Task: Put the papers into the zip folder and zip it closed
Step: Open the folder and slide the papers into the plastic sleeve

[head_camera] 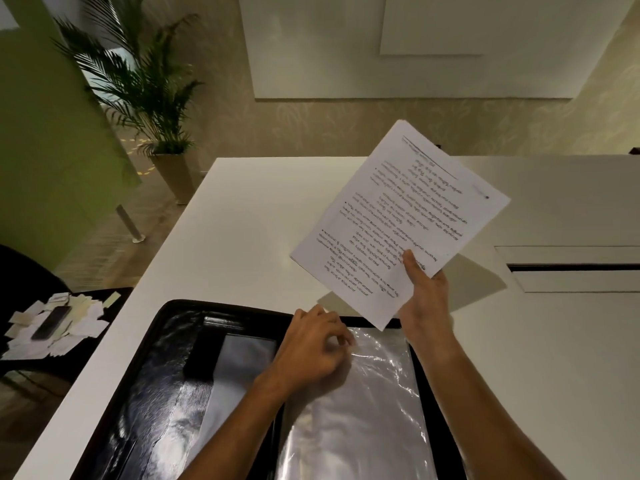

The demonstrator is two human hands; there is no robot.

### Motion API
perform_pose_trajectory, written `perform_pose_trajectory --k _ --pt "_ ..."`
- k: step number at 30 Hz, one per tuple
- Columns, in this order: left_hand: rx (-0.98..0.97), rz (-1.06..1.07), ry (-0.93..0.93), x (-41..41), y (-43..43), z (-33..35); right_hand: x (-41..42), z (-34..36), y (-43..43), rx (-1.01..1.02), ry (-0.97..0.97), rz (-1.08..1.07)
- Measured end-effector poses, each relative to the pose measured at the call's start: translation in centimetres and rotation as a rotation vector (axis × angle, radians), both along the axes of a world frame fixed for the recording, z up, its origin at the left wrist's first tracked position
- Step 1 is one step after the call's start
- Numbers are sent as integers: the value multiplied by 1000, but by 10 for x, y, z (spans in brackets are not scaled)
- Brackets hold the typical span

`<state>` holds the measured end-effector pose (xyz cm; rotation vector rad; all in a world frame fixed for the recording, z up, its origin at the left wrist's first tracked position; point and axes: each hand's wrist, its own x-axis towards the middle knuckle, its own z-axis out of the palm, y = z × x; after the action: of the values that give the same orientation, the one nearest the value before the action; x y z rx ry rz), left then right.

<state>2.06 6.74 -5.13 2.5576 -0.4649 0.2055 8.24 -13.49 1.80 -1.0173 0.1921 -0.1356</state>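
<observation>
A black zip folder point(149, 393) lies open on the white table point(242, 220) in front of me. Its right half holds clear plastic sleeves point(363, 410). My right hand point(424, 292) holds a thin stack of printed papers point(398, 216) by the lower corner, tilted in the air above the folder's far right edge. My left hand point(311, 348) rests on the top of the plastic sleeves with its fingers curled; whether it pinches a sleeve I cannot tell.
A slot with a flap point(571, 268) is set into the table at the right. To the left, a dark low surface carries scattered paper slips and a phone point(52, 322). A potted palm point(156, 98) stands beyond the table's far left corner.
</observation>
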Motion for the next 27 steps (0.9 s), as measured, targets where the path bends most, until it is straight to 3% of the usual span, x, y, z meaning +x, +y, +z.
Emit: perform_pose_trajectory --k 18,24,27 --pt "-142 141 -95 -10 -12 0 -22 -13 -16 -166 -7 29" --pt "126 202 -108 -15 0 -1 -21 -12 -19 -213 -17 78" --pt "46 227 -109 -9 16 1 -18 -15 -19 -210 -11 85"
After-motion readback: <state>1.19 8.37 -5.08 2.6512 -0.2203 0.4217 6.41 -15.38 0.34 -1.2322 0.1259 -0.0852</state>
